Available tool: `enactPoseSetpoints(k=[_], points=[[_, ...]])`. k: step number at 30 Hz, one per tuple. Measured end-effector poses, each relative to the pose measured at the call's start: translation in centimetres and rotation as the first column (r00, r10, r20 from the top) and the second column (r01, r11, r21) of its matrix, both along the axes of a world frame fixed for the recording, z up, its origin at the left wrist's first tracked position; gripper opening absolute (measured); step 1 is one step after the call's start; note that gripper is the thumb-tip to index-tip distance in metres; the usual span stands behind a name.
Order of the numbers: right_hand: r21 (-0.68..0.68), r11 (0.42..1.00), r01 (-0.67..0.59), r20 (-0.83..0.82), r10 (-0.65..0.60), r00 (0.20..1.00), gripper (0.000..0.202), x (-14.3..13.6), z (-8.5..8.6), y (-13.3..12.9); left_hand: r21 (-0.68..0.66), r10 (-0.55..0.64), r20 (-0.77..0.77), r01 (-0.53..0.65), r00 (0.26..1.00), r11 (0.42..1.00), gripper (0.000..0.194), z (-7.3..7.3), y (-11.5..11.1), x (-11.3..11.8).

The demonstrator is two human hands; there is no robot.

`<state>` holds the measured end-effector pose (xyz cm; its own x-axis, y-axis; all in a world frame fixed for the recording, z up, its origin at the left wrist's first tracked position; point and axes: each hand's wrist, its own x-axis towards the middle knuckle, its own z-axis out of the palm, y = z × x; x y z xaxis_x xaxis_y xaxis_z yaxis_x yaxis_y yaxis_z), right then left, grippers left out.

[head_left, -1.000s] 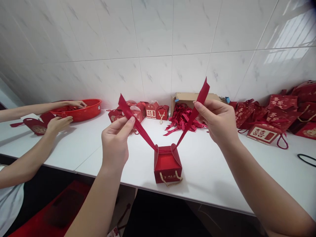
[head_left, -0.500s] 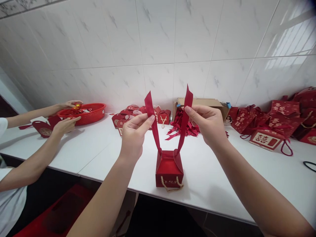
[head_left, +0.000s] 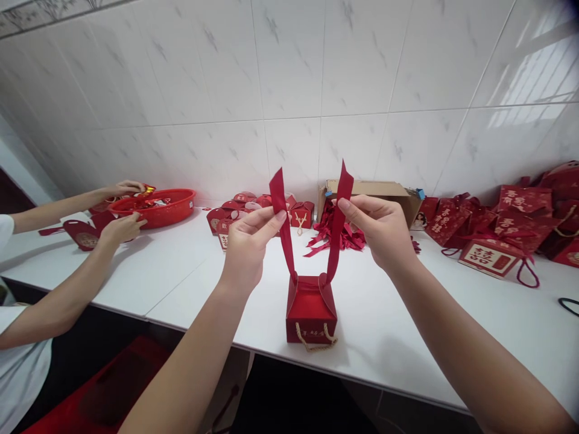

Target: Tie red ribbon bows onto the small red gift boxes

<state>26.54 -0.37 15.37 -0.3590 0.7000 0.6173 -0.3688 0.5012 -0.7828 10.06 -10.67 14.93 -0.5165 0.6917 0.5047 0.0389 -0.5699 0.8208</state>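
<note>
A small dark-red gift box (head_left: 312,310) with a beige rope handle (head_left: 319,348) stands upright near the table's front edge. A red ribbon (head_left: 333,256) passes through its top, and both ends rise in a V above it. My left hand (head_left: 248,247) pinches the left end between thumb and fingers. Between the thumb and fingers of my right hand (head_left: 380,226) is the right end. The ribbon's tips stick up above both hands, and no knot shows in it.
At the left, a co-worker's hands are by a red basin (head_left: 174,208) and an open red box (head_left: 81,234). Behind my box lie folded boxes (head_left: 244,205), a ribbon pile (head_left: 339,232) and a cardboard carton (head_left: 384,188). Several tied gift boxes (head_left: 488,256) crowd the right.
My two hands and the ribbon ends have come slightly closer together. The box stays in place. The co-worker's upper hand has shifted a little, holding something shiny over the basin.
</note>
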Motion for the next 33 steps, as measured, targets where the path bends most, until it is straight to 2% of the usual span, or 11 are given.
enactPoseSetpoints(k=[3, 8, 12, 15, 18, 22, 27, 31, 33], points=[[0.003, 1.000, 0.005, -0.001, -0.005, 1.000, 0.018, 0.0, -0.1, 0.1, 0.039, 0.027, -0.025, -0.026, 0.999, 0.999, 0.016, 0.3, -0.1, -0.2], [0.010, 1.000, 0.008, -0.025, -0.008, 1.000, 0.017, 0.0, 0.0, 0.2, 0.014, 0.005, -0.028, -0.005, 1.000, 1.000, 0.017, 0.6, -0.2, 0.0], [-0.015, 0.999, -0.028, -0.042, 0.027, 0.999, 0.017, -0.2, 0.0, 0.2, 0.010, -0.075, 0.035, 0.074, 0.997, 0.997, 0.014, 0.6, -0.1, 0.3], [-0.043, 0.992, -0.115, -0.061, 0.112, 0.992, 0.019, -0.5, 0.1, 0.1, -0.002, -0.152, 0.057, 0.152, 0.987, 0.988, 0.014, 0.8, 0.1, 0.7], [-0.055, 0.980, -0.191, -0.037, 0.190, 0.981, 0.020, -0.8, 0.3, -0.1, -0.007, -0.175, 0.008, 0.175, 0.984, 0.984, 0.017, 0.8, 0.3, 1.0], [-0.018, 0.972, -0.233, 0.047, 0.234, 0.971, 0.018, -1.1, 0.4, -0.5, -0.064, -0.164, -0.123, 0.157, 0.979, 0.985, 0.016, 0.8, 0.4, 1.2], [0.135, 0.920, -0.369, 0.147, 0.349, 0.925, 0.015, -0.9, -0.4, -0.6, -0.202, -0.202, -0.207, 0.160, 0.957, 0.966, 0.021, 0.9, 0.2, 1.1], [0.331, 0.878, -0.346, 0.210, 0.289, 0.934, 0.015, -0.7, -1.1, -0.1, -0.289, -0.252, -0.239, 0.179, 0.938, 0.940, 0.024, 1.0, -0.1, 0.7], [0.467, 0.823, -0.325, 0.241, 0.235, 0.942, 0.017, -0.6, -1.3, 0.2, -0.306, -0.285, -0.209, 0.214, 0.935, 0.928, 0.023, 1.0, -0.2, 0.5]])
